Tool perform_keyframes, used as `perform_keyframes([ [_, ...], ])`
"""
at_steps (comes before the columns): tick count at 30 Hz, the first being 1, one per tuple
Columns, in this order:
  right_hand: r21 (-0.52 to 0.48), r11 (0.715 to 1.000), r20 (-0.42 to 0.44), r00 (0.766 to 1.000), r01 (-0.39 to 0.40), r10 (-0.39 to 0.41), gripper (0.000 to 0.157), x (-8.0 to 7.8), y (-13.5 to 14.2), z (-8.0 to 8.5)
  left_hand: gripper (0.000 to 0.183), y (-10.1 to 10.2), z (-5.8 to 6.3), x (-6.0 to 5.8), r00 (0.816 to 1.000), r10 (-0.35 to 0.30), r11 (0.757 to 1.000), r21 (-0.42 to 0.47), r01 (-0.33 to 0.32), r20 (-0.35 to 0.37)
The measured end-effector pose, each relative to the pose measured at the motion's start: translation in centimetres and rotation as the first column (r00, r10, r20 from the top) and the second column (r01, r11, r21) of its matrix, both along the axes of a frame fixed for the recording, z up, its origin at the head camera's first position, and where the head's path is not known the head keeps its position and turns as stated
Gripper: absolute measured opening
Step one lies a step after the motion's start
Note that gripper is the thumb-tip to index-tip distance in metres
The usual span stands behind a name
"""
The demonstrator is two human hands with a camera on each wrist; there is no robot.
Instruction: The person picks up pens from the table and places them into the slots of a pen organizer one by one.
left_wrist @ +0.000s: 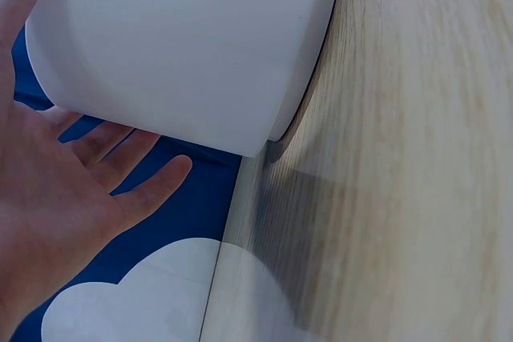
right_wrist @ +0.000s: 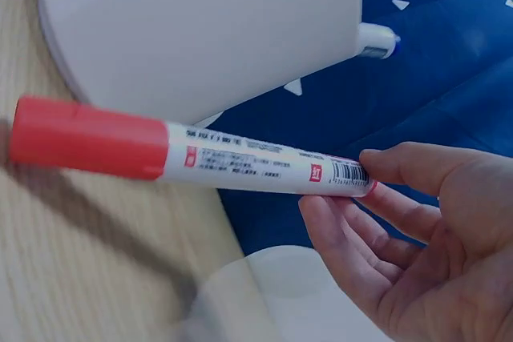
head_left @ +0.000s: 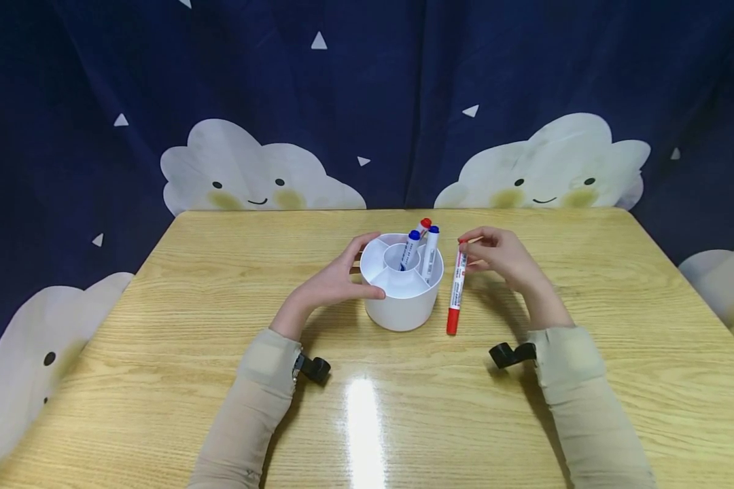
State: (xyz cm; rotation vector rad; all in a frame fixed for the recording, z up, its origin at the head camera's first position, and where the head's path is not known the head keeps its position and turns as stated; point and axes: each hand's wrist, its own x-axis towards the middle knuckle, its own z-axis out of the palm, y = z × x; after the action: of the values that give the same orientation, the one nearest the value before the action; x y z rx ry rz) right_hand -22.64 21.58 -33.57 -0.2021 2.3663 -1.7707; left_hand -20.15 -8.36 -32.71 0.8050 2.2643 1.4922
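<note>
A white round pen holder (head_left: pixel 402 314) with several compartments stands on the table. My left hand (head_left: pixel 331 280) holds its left side, thumb at the near rim and fingers around the far side; in the left wrist view the holder's wall (left_wrist: pixel 176 54) hides part of those fingers. Beside the holder on the right, my right hand (head_left: pixel 506 259) pinches a red-capped marker (head_left: pixel 457 288) by its end, the cap pointing down. In the right wrist view, thumb and fingertips grip the marker (right_wrist: pixel 264 162) near its barcode.
Inside the holder, one blue-capped marker (head_left: pixel 410 250) leans in the central cup. Another blue-capped marker (head_left: pixel 430 255) stands in a right compartment, and a red-topped marker (head_left: pixel 425 224) is behind them. The wooden table (head_left: pixel 177 380) ends at a dark blue curtain (head_left: pixel 391 81) with cloud prints.
</note>
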Motion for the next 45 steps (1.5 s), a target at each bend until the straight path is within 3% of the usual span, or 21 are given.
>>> perform_keyframes([
  [8, 0.011, 0.999, -0.113, 0.993, 0.037, -0.036, 0.03, 1.0, -0.1, 1.7, 0.091, -0.1, -0.2, 0.0, 1.0, 0.0, 1.0, 0.004, 0.0, 0.001],
  [17, -0.085, 0.994, -0.193, 0.978, 0.064, -0.08, 0.018, 1.7, 0.0, 2.7, 0.091, 0.1, 0.0, 0.0, 1.0, -0.009, 1.0, 0.013, 0.009, 0.0],
  [30, -0.169, 0.984, -0.307, 0.946, 0.052, -0.103, 0.017, 3.7, -0.6, 5.5, 0.092, 0.0, 0.0, 0.0, 1.0, -0.009, 1.0, 0.014, 0.01, -0.005],
  [38, -0.354, 0.934, -0.387, 0.916, -0.038, -0.11, 0.012, 4.6, -1.2, 6.5, 0.091, 0.0, 0.1, 0.0, 1.0, -0.006, 1.0, 0.009, 0.006, -0.002],
  [45, -0.464, 0.885, -0.412, 0.891, -0.028, -0.188, 0.012, 5.1, -2.0, 7.1, 0.091, 0.0, 0.2, 0.1, 1.0, -0.008, 1.0, 0.012, 0.008, 0.0],
])
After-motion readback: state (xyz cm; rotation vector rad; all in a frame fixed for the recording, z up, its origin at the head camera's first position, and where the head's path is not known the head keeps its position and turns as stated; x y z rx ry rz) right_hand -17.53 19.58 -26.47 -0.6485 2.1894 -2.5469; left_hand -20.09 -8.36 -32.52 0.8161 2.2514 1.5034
